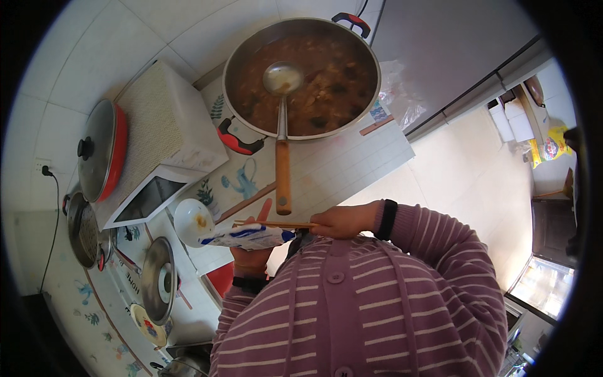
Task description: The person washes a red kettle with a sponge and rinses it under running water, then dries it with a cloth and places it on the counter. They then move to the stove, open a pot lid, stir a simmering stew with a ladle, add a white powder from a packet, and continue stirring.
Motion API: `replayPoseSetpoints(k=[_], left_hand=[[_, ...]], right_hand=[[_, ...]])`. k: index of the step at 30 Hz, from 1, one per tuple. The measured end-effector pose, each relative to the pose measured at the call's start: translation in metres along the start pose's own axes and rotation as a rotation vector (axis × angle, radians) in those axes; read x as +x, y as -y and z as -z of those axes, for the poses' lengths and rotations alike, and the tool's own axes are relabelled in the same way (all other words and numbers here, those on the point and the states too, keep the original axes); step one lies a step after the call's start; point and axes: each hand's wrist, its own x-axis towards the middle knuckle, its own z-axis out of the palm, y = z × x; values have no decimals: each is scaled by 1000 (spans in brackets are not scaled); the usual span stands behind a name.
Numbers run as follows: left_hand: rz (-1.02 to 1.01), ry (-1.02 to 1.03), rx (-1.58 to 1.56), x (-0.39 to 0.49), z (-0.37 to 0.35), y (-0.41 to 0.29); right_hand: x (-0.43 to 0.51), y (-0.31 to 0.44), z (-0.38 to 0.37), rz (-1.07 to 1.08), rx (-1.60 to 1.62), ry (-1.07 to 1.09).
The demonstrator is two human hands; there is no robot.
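Note:
My left hand [252,259] holds a white-and-blue plastic packet [249,238] close to my chest, its index finger pointing up past the packet. Wooden chopsticks [278,224] lie level in my right hand [341,221], their tips reaching over the packet toward the left hand. What is inside the packet cannot be seen. Just left of it sits a white bowl [186,212] with a yellowish-brown residue. Beyond my hands stands a large steel pot [249,130] of reddish-brown stew [334,75]. A ladle [282,174] rests in it, its wooden handle pointing toward me over the rim.
A microwave oven [188,127] on the left carries a red lidded pan [115,151]. Further along the counter are a steel basin [151,278], a steamer pot [80,226] and a patterned bowl [146,325]. A grey refrigerator [443,42] borders the pot's right side.

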Motion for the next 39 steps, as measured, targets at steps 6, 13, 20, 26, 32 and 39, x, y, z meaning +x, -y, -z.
replayPoseSetpoints(k=[6, 13, 20, 26, 32, 39], left_hand=[[-74, 71, -114, 9, 4, -9], [149, 88, 23, 23, -14, -7], [278, 111, -101, 26, -12, -25], [204, 149, -133, 21, 3, -42], [155, 36, -113, 16, 9, -49], [111, 15, -182, 12, 12, -53]], right_hand=[[-35, 13, 8, 215, 640, -420], [-8, 18, -19, 341, 764, -705], [-129, 14, 10, 443, 599, -1245], [-163, 29, 76, 379, 404, -1572], [-104, 16, 122, 204, 379, -1496], [-78, 7, 135, 146, 318, -1481]])
